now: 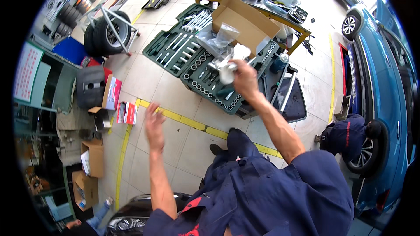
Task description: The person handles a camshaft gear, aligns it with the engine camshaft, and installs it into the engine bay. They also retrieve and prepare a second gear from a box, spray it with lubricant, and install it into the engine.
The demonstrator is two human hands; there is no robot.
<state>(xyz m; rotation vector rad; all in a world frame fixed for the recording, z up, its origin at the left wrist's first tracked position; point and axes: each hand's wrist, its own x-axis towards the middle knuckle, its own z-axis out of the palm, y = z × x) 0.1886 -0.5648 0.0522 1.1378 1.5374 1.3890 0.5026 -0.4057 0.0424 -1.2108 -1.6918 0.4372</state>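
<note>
My right hand (246, 78) is closed on a crumpled white cloth or tissue (227, 73), whose exact kind I cannot make out. It is above a green socket and wrench set (199, 86) lying unfolded on a cart. Just beyond the hand, clear plastic bags (225, 36) lie by a cardboard box (245, 15), which stands open on the tool case. My left hand (155, 127) hangs in the air over the tiled floor, holding nothing. Its fingers are apart and slightly blurred.
A dark spray can (280, 62) stands at the cart's right. Behind is a workbench (302, 29) loaded with tools and parts. Tyres on a rack (111, 34) and cardboard boxes (93, 157) are to the left. At right, another person (350, 135) crouches beside a blue car (385, 87).
</note>
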